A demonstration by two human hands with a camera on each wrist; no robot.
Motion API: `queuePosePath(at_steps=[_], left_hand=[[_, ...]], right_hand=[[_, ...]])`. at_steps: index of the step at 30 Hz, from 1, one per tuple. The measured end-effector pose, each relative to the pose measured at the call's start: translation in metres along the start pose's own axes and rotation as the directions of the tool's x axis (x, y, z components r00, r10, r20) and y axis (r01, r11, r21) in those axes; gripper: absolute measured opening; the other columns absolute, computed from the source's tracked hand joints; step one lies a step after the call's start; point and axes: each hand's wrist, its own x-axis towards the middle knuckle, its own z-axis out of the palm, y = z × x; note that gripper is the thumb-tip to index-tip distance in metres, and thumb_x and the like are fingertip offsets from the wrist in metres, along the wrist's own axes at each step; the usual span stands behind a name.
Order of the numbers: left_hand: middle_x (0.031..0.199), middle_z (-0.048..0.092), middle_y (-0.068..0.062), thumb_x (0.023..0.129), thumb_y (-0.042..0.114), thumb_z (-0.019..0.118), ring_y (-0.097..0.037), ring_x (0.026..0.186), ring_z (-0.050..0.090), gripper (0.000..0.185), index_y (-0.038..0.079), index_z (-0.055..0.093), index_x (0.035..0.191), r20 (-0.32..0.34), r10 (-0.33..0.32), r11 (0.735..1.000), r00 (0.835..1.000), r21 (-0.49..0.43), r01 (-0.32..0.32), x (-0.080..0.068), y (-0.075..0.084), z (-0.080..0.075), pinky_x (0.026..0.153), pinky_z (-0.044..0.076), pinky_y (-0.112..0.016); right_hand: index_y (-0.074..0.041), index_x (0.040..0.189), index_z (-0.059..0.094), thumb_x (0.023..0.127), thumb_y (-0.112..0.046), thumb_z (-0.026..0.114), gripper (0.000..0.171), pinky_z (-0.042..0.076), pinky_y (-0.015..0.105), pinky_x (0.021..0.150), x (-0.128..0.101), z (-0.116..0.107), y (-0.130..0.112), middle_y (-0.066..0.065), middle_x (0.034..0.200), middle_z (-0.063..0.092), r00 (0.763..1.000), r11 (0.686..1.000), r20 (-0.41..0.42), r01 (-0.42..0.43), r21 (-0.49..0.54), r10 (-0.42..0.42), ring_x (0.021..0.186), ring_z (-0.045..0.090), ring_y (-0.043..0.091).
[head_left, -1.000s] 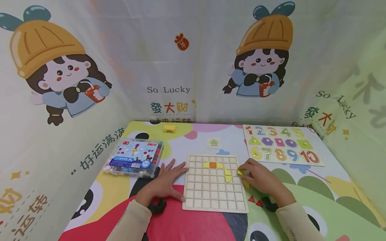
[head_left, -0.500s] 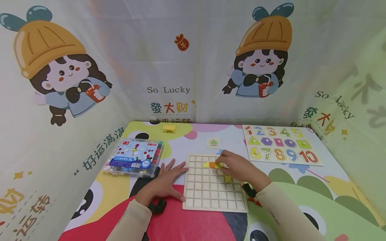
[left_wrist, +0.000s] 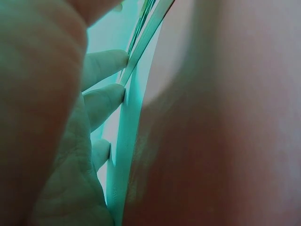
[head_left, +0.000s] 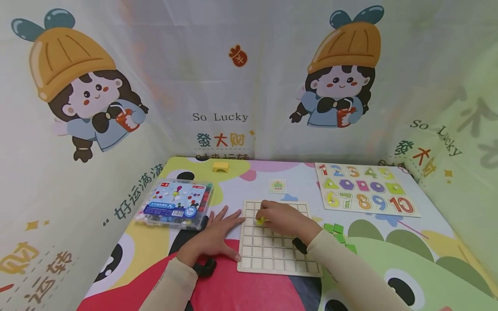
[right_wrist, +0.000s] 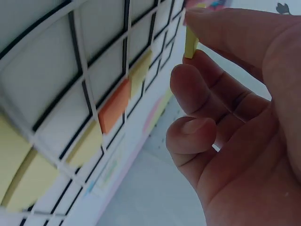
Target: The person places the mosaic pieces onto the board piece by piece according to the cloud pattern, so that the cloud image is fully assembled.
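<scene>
A pale wooden grid board [head_left: 272, 255] lies in front of me on the colourful mat. My right hand [head_left: 278, 216] hovers over its upper left cells and pinches a small yellow piece [head_left: 260, 220] [right_wrist: 191, 43] between thumb and forefinger. The right wrist view shows an orange square [right_wrist: 114, 105] and yellow curved pieces [right_wrist: 21, 181] set in the board's cells; my hand hides them from the head camera. My left hand [head_left: 218, 235] lies flat on the mat, its straight fingers [left_wrist: 106, 63] touching the board's left edge [left_wrist: 124, 141].
A clear plastic box of small parts [head_left: 175, 204] sits left of the board. A number-and-shape puzzle [head_left: 363, 194] lies at the back right. Green pieces [head_left: 338, 233] lie right of the board, a pattern card [head_left: 277, 186] behind it, a yellow arch block [head_left: 220, 166] at the back.
My right hand has carried the yellow piece from the board's right edge leftward across the board to its upper left cells. The left hand has stayed put.
</scene>
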Motion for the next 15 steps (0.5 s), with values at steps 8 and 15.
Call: queuePosePath(at_steps=[8, 15], left_hand=[[0.177, 0.023, 0.007, 0.071, 0.062, 0.092, -0.035, 0.167, -0.004, 0.109, 0.031, 0.043, 0.163, 0.001, -0.001, 1.0, 1.0, 0.016, 0.001, 0.001, -0.001, 0.001, 0.127, -0.01, -0.072], [0.177, 0.025, 0.007, 0.07, 0.06, 0.093, -0.036, 0.167, -0.003, 0.108, 0.032, 0.044, 0.162, -0.003, -0.001, 1.0, 1.0, 0.003, 0.001, -0.001, -0.001, 0.0, 0.127, -0.011, -0.073]], right_hand=[[-0.02, 0.118, 0.079, 0.099, -0.019, 0.076, 0.019, 0.061, 0.033, 0.091, 0.014, 0.006, -0.003, -0.001, 0.112, 0.067, 1.0, 1.0, 0.021, -0.006, -0.024, 0.007, 0.098, 0.065, 0.011], [-0.02, 0.118, 0.079, 0.099, -0.019, 0.076, 0.019, 0.061, 0.034, 0.093, 0.015, 0.008, -0.006, -0.001, 0.111, 0.068, 0.999, 0.999, 0.039, -0.021, -0.025, 0.022, 0.097, 0.066, 0.012]])
